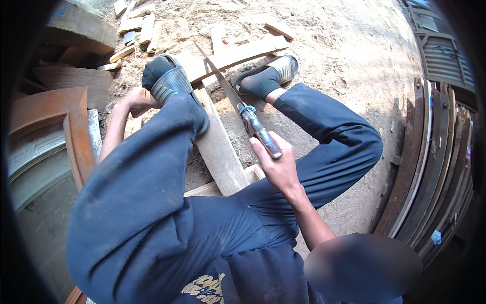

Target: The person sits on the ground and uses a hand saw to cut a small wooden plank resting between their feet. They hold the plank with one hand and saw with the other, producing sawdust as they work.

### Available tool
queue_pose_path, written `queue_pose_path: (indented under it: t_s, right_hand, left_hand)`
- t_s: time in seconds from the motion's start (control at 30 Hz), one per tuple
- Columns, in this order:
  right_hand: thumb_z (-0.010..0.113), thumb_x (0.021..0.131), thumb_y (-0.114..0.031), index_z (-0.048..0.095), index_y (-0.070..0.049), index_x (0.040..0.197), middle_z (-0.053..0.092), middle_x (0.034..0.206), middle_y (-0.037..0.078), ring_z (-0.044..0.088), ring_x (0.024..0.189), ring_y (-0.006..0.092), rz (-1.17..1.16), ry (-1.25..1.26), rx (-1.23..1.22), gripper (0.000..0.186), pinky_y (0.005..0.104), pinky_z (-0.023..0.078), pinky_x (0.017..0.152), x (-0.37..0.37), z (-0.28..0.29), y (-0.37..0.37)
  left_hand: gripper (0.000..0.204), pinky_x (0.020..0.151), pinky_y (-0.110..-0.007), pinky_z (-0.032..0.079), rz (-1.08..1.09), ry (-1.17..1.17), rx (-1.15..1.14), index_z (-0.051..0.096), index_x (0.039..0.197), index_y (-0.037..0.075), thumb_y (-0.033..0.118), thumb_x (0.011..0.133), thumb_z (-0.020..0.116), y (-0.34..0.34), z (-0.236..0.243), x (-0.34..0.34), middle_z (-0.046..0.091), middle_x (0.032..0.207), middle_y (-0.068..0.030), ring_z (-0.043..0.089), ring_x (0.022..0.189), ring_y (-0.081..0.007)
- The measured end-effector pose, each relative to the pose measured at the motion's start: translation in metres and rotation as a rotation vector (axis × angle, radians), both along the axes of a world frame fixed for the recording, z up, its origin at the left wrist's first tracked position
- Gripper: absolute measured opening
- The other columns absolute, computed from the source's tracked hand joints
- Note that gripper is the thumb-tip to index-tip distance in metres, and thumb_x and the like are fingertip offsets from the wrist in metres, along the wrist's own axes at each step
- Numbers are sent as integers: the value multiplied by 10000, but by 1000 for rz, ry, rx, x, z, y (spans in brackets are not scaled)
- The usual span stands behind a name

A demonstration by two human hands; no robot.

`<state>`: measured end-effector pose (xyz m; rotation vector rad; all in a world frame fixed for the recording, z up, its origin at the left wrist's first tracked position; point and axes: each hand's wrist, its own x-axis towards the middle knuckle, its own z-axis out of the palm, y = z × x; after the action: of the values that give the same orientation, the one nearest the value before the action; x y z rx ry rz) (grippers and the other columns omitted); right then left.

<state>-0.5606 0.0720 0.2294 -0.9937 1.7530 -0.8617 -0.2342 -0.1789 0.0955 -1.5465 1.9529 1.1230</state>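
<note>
My right hand (281,163) is closed around the worn, dark handle of a handsaw (261,133). The saw's narrow blade slants up and to the left, its tip over a pale wooden crosspiece (250,53). Blue material is wrapped where blade meets handle. A long plank (220,144) runs from my lap toward that crosspiece, and my left sandalled foot (174,83) rests on it. Beside that foot is my left hand (136,101), bent at the wrist; the foot hides its fingers, so its grip does not show. My right foot (266,80) stands on the ground near the crosspiece.
Small wood offcuts (147,28) lie scattered at the far left. Thick timber (78,28) and a brown panelled wooden frame (78,129) stand along the left. Long boards (430,157) lean in a row on the right. The ground (344,45) is bare, sunlit earth.
</note>
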Motion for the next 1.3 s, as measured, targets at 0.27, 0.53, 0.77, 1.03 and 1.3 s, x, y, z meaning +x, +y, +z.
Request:
queue_pose_path:
  t_s: [0.27,0.53,0.77,1.03,1.3]
  right_hand:
    - [686,906,-184,593,0,795,506,580,26,431,558,60,-35,-52,39,233,288,370,506,-5,20,11]
    - [678,906,-172,582,-5,790,484,552,36,423,538,61,-12,3,28,225,297,369,490,2,27,10]
    - [676,901,-153,552,-8,767,478,545,50,424,513,78,11,23,6,233,304,372,483,12,12,11]
    - [677,898,-144,556,-11,761,485,552,42,436,518,70,7,30,30,226,294,370,481,13,10,12]
    - [661,909,-140,577,-7,785,496,574,27,439,546,56,-20,-17,78,200,280,371,494,10,32,24]
  left_hand:
    - [464,776,-417,518,-180,55,-641,699,937,81,349,600,872,17,-20,18,662,839,-148,653,857,-308]
    - [407,733,-470,506,72,350,-717,614,894,38,318,682,821,38,-58,22,617,905,-198,629,813,-377]
    - [340,741,-469,515,-80,217,-900,596,899,32,259,718,773,31,-71,31,624,860,-199,630,824,-385]
    - [356,723,-459,540,-96,-53,-750,654,827,2,310,717,796,23,-62,24,654,809,-210,658,764,-378]
    - [429,727,-422,531,-48,174,-410,661,1018,48,302,711,820,27,-14,8,685,883,-171,676,815,-337]
